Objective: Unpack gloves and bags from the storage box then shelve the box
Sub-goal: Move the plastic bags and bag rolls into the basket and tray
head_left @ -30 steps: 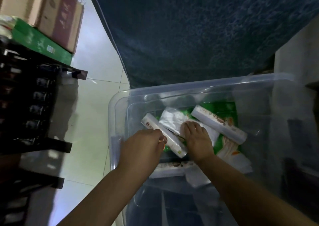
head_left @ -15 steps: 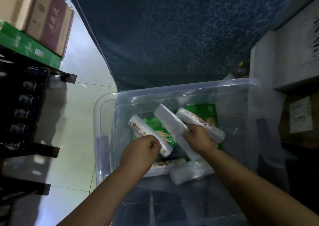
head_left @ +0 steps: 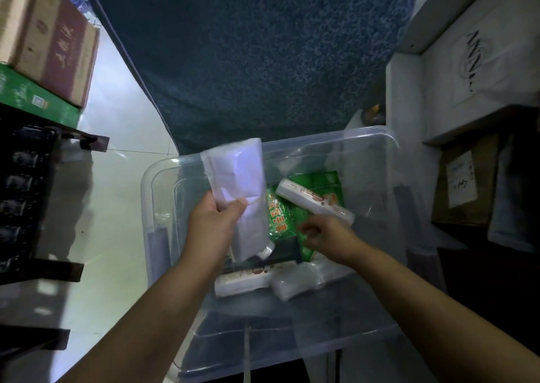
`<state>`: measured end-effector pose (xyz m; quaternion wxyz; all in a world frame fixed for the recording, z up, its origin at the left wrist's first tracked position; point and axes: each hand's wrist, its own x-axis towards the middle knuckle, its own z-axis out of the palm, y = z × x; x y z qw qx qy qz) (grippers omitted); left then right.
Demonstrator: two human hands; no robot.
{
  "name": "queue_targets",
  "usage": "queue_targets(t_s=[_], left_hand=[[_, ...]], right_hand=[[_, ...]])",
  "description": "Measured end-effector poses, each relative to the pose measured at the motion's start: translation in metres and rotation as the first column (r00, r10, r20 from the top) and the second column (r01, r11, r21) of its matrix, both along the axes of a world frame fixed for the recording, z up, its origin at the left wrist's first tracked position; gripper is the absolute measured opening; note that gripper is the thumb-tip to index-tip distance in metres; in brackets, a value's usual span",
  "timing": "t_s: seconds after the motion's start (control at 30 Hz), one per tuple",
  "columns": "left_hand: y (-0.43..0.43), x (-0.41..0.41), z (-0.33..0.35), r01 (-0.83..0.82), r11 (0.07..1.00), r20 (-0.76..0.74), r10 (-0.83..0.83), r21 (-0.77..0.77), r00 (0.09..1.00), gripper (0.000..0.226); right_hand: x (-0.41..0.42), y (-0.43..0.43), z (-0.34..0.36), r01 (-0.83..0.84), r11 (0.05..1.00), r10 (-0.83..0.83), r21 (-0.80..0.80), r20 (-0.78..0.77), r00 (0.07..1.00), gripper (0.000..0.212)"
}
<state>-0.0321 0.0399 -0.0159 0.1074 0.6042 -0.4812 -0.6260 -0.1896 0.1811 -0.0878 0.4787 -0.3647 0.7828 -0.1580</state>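
Nearest us, a boxed roll [head_left: 242,277] and a clear pack [head_left: 292,284] lie in the storage box [head_left: 336,136], not yet unpacked. Our left hand [head_left: 216,222] has lifted a flat white pack [head_left: 236,175] above the contents, clamped on it: one more item coming out. Our right hand [head_left: 324,233] has released it and curls by the green packet [head_left: 280,219]; blur hides any grip. Beyond lies a white roll [head_left: 315,201].

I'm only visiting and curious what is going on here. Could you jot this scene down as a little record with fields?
Container: clear plastic box, lid off
Left hand: holds a white packet above the box
Right hand: inside the box, fingers curled near a long white roll; grip unclear
Inside box: green packet, long white roll, other white packets
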Motion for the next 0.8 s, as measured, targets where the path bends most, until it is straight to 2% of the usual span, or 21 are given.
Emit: queue_targets(t_s=[0.03,0.1,0.17,0.2,0.37,0.5,0.6,0.73,0.8], left_hand=[[-0.004,0.003,0.001,0.016,0.998,0.022,-0.015,-0.056,1.0,0.012],[-0.009,0.01,0.002,0.051,0.991,0.062,-0.044,-0.124,0.997,0.008],[-0.01,0.017,0.001,0.091,0.984,0.104,-0.076,-0.151,0.992,0.01],[-0.009,0.02,0.0,0.103,0.982,0.118,-0.085,-0.157,0.989,0.011],[-0.002,0.033,-0.008,0.135,0.978,0.155,-0.11,-0.162,0.982,0.011],[0.001,0.04,-0.01,0.143,0.976,0.156,-0.118,-0.164,0.981,0.003],[0.002,0.042,-0.008,0.145,0.976,0.154,-0.12,-0.161,0.981,0.009],[0.002,0.042,-0.003,0.16,0.973,0.152,-0.135,-0.165,0.979,0.01],[0.002,0.043,0.0,0.168,0.969,0.144,-0.143,-0.178,0.979,0.007]], right_hand=[[0.0,0.01,-0.011,-0.192,0.978,0.2,0.086,-0.1,0.975,0.027],[0.005,0.029,-0.031,-0.473,0.844,0.503,0.252,-0.068,0.862,0.035],[0.012,0.044,-0.048,-0.618,0.724,0.656,0.307,-0.029,0.754,0.046],[0.014,0.048,-0.054,-0.643,0.701,0.688,0.309,-0.057,0.723,0.05],[0.021,0.05,-0.068,-0.673,0.692,0.722,0.263,-0.224,0.654,0.056],[0.024,0.047,-0.07,-0.614,0.748,0.663,0.25,-0.274,0.697,0.057],[0.024,0.048,-0.068,-0.599,0.762,0.648,0.247,-0.289,0.705,0.06],[0.022,0.045,-0.057,-0.659,0.696,0.715,0.284,-0.349,0.605,0.061],[0.024,0.041,-0.047,-0.589,0.758,0.653,0.28,-0.319,0.687,0.048]])
